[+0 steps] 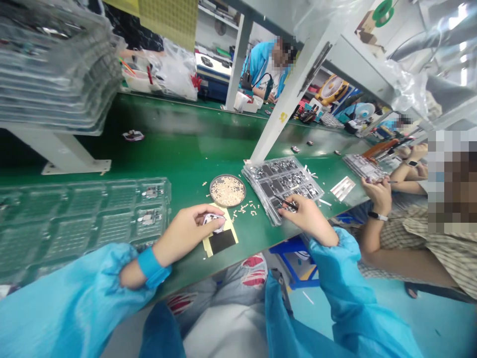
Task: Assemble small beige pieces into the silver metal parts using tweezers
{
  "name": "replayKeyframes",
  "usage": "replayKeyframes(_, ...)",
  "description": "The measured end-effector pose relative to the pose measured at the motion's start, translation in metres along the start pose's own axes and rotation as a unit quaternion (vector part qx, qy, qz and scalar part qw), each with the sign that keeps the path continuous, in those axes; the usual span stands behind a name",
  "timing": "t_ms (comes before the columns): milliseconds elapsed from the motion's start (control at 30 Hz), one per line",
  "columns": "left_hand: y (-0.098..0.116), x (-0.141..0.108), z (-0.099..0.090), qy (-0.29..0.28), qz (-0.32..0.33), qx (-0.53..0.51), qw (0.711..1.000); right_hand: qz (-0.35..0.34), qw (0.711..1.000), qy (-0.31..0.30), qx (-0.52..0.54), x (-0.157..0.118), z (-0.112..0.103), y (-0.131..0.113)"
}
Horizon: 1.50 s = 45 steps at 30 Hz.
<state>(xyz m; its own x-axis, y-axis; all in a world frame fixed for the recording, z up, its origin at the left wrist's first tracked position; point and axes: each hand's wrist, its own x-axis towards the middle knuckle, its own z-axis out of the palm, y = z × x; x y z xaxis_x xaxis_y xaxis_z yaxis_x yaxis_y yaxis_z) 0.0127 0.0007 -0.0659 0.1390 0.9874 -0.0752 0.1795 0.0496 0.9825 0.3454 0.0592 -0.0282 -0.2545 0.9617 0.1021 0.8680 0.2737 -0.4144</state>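
Observation:
In my left hand (190, 228) is a small, pale-edged electronic part (215, 222), pinched between thumb and fingers over a yellow sheet (230, 224) with a black patch (222, 241). My right hand (307, 216) grips dark tweezers (285, 201), whose tips reach over a stack of clear trays (274, 214) filled with small electronic parts. Between the hands and farther back stands a round dish (228, 190) of tiny tan pieces. Several loose tan pieces (253, 208) lie beside it on the green table.
To the left lies a clear compartment tray (93, 226) with a few parts. Stacked trays (55, 74) rise on a raised shelf behind it. A slanted white post (278, 109) stands behind the parts trays. A co-worker's hand (378, 194) works at the right; another person (261, 64) sits opposite.

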Motion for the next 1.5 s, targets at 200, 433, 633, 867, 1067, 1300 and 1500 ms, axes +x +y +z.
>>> replayKeyframes(200,-0.001,-0.001,0.004,-0.016,-0.016,-0.105,0.994,0.005,0.999,-0.003,0.046,0.000,0.002,0.016)
replayKeyframes(433,0.007,-0.004,0.002,-0.032,-0.055,-0.162,0.985,0.015,0.971,0.058,0.232,-0.015,0.017,-0.035)
replayKeyframes(633,0.008,-0.008,0.001,-0.035,-0.051,-0.180,0.982,-0.022,0.903,-0.050,0.425,-0.022,0.061,-0.098)
replayKeyframes(867,-0.003,-0.006,0.004,-0.034,-0.011,-0.186,0.982,-0.020,0.847,-0.078,0.526,-0.016,0.080,-0.109)
replayKeyframes(1067,-0.005,-0.008,0.005,-0.002,0.017,-0.118,0.993,0.015,0.850,-0.078,0.520,-0.016,0.077,-0.107)
replayKeyframes(1300,0.005,-0.009,0.003,0.064,0.018,-0.077,0.995,0.024,0.849,-0.094,0.519,-0.018,0.091,-0.109)
replayKeyframes(1500,0.009,-0.013,-0.001,0.050,0.016,-0.062,0.997,0.035,0.859,-0.052,0.507,-0.017,0.098,-0.121)
